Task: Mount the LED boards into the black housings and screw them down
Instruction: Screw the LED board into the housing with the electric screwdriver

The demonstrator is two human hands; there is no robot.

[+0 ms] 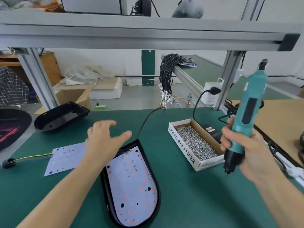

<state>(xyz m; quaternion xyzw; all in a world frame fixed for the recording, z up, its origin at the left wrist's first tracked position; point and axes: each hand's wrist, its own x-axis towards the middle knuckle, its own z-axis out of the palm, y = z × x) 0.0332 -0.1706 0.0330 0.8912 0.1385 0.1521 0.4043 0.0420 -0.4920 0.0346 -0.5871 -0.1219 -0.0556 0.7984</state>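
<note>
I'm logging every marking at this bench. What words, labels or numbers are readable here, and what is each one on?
"SPRING BALANCER": printed on the side of the cardboard box that holds the screws.
Red-and-white label on the black power adapter behind the box: too small to read.
Small print on the box's short front end: blurred, unreadable.
Teal electric screwdriver in the right hand: side marking too blurred to read.

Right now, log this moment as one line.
left hand: open, over housing | right hand: gripping screwdriver | LED board: seated
</note>
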